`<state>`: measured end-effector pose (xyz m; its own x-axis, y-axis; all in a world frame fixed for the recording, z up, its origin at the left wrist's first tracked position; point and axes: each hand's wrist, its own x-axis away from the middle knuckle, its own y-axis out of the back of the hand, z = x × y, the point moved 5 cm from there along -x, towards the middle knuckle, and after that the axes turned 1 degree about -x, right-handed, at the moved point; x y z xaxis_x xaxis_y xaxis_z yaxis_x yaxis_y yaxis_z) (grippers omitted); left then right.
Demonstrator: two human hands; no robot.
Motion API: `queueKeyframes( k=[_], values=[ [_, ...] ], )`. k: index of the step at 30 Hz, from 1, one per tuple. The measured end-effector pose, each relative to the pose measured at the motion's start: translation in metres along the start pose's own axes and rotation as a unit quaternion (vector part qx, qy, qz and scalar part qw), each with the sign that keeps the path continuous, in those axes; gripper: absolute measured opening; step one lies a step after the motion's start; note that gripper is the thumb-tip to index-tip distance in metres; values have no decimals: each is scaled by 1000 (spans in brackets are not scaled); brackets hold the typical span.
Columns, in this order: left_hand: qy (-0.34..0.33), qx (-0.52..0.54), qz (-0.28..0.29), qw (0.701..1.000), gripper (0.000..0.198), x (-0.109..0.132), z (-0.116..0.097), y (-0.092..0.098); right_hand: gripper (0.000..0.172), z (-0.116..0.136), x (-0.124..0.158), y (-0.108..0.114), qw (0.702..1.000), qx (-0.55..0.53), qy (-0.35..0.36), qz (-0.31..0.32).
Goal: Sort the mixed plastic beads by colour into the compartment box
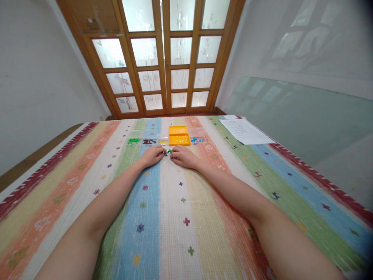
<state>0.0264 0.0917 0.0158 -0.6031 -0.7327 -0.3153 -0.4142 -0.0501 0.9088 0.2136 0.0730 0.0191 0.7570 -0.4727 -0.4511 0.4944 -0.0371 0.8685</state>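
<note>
Several coloured bits (168, 152) between hands (153, 154) (183, 156), spread left-right.

white paper (248, 134) with faint rows of print (236, 126), too small to read, no legible wording

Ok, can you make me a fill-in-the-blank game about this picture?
1. Small pieces show between the ____ hand and the right hand.
2. Beyond the hands, the leftmost loose pieces are ____.
3. The rightmost loose pieces are ____.
4. The paper lies to the ____ of the orange box.

Missing words: left; green; blue; right.
</note>
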Motion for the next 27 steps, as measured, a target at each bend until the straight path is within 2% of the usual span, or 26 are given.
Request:
queueKeyframes(
  k=[6,15,19,23,27],
  values=[
    [9,2,-7,1000,23,0,2,1,10,-5,0,4,999,-13,-23,-33],
    [6,6,-8,1000,21,0,6,0,10,-47,12,22,973,-8,-165,-161],
    [6,9,-5,1000,20,0,5,2,13,-69,21,32,946,13,-247,-211],
    [12,2,-4,1000,21,0,5,3,16,-91,37,39,896,44,-349,-270],
    [19,-7,-6,1000,22,1,6,4,18,-107,49,39,863,64,-416,-281]
  ],
)
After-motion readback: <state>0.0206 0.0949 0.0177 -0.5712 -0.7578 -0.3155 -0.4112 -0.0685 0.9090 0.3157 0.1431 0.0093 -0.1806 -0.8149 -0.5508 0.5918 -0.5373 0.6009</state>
